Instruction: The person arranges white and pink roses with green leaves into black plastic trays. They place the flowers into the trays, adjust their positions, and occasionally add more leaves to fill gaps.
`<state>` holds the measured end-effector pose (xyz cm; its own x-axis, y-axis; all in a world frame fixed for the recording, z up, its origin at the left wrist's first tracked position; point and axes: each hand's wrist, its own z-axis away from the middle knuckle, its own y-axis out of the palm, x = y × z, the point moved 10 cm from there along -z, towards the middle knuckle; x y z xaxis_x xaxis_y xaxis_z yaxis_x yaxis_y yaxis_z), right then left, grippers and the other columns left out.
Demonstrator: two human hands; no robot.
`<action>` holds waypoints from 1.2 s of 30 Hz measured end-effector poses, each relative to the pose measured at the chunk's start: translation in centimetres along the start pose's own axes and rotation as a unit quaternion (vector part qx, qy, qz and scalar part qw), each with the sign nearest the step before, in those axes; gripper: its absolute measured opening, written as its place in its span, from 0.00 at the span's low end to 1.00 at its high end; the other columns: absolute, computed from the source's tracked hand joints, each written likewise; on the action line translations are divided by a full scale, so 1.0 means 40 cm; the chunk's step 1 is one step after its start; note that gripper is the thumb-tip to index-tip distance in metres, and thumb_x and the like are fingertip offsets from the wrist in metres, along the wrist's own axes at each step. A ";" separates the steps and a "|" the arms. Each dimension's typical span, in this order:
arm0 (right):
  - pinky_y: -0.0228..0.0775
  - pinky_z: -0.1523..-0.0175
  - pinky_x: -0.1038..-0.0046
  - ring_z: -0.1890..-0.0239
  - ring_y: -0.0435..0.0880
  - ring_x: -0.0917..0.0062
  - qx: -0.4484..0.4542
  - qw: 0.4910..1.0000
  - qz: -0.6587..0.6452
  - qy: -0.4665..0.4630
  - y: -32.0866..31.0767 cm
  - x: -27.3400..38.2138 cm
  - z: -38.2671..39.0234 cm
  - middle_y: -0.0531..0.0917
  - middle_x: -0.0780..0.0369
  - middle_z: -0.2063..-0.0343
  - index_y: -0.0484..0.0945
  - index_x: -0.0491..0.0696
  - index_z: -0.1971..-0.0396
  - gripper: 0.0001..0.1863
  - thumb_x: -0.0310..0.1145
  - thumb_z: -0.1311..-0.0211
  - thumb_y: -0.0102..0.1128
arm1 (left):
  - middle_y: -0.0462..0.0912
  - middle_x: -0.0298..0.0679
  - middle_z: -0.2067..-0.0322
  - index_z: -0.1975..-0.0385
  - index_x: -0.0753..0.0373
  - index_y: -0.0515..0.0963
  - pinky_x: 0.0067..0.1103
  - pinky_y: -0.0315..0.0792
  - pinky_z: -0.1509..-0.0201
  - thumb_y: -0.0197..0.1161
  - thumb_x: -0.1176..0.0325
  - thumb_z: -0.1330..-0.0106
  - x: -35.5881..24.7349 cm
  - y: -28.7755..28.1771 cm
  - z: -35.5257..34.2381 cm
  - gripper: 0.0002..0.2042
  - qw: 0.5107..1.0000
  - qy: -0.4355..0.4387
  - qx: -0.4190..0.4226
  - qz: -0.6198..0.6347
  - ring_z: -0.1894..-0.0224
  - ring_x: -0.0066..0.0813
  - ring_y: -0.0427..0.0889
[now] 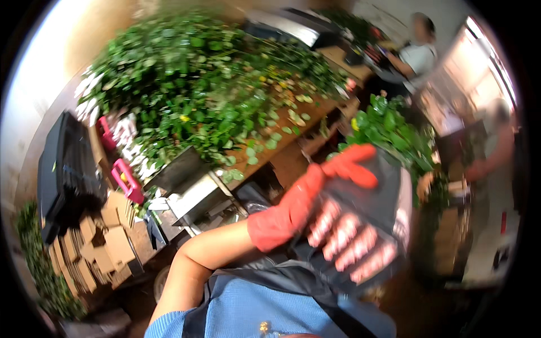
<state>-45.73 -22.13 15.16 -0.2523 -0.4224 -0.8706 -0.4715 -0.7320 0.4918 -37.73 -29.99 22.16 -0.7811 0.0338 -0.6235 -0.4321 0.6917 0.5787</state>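
My left hand (315, 186) wears a red rubber glove and lies across a black-wrapped bunch of leafy stems (377, 169). Its thumb and fingers spread apart over the wrap, pressing on its upper face. On the wrap's near side, several long pink shapes (352, 239) sit in a slanting row. They resemble flower buds in net sleeves, but blur keeps me from being sure. Green leaves (389, 124) stick out of the bunch's far end. My right hand cannot be made out; the bunch covers where my right arm runs.
A large heap of leafy cut stems (191, 84) covers the wooden table (259, 163). Black crates (67, 169), pink-handled items (127, 180) and folded cardboard pieces (107, 242) stand at left. Another person (414, 56) works at the back right; a blurred one (496, 141) is further right.
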 end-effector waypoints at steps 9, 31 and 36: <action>0.81 0.38 0.54 0.43 0.86 0.62 0.026 0.982 -0.184 0.041 -0.067 0.175 -0.087 0.84 0.53 0.45 0.80 0.45 0.43 0.18 0.34 0.26 0.52 | 0.72 0.44 0.32 0.37 0.63 0.74 0.36 0.69 0.27 0.44 0.35 0.21 0.399 -0.341 0.166 0.34 0.944 -0.162 -0.259 0.127 0.33 0.36 0.75; 0.66 0.30 0.40 0.31 0.73 0.51 0.135 0.912 -0.370 -0.117 -0.242 0.683 -0.015 0.72 0.52 0.30 0.72 0.49 0.32 0.29 0.42 0.31 0.49 | 0.77 0.42 0.36 0.27 0.63 0.65 0.29 0.67 0.27 0.51 0.42 0.20 0.473 -0.559 0.406 0.34 0.843 -0.268 -0.465 -0.033 0.34 0.32 0.75; 0.64 0.27 0.41 0.27 0.69 0.56 -0.241 0.666 0.325 -0.626 -0.353 1.057 0.363 0.71 0.59 0.27 0.65 0.53 0.25 0.34 0.57 0.20 0.32 | 0.73 0.42 0.30 0.28 0.66 0.68 0.29 0.56 0.20 0.48 0.49 0.16 0.314 -0.581 0.439 0.29 0.867 -0.303 -0.382 -0.105 0.26 0.32 0.68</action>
<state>-62.01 -21.89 -28.79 -0.9203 -0.1782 0.3482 0.3322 -0.8259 0.4556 -29.57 -32.95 -8.35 -0.3691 0.4975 -0.7850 -0.8889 0.0575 0.4545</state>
